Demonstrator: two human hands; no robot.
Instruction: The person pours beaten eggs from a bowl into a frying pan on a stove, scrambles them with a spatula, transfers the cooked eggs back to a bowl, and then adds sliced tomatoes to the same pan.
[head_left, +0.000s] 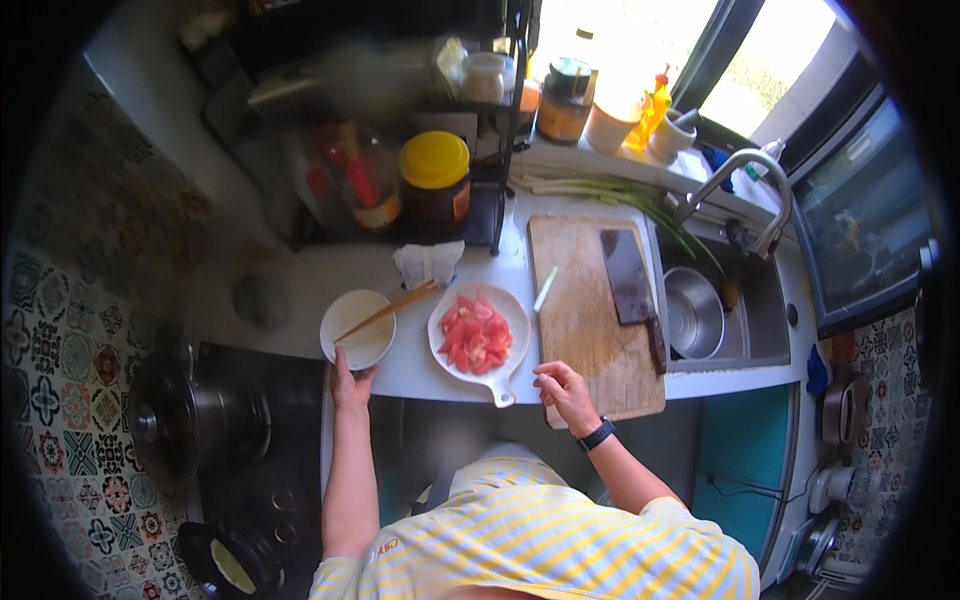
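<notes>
My left hand holds a white bowl by its near side, the thumb at the rim. A pair of wooden chopsticks rests across the bowl. To its right, a white handled plate carries cut tomato pieces. My right hand, with a dark watch on the wrist, hovers by the near left corner of the wooden cutting board. Its fingers are loosely bent and nothing shows in them. On the board lie a cleaver and a short piece of scallion.
A steel sink holding a metal bowl lies right of the board. Long scallions stretch behind it under the faucet. A black rack with jars stands at the back. At left are a cooktop and a lidded pot.
</notes>
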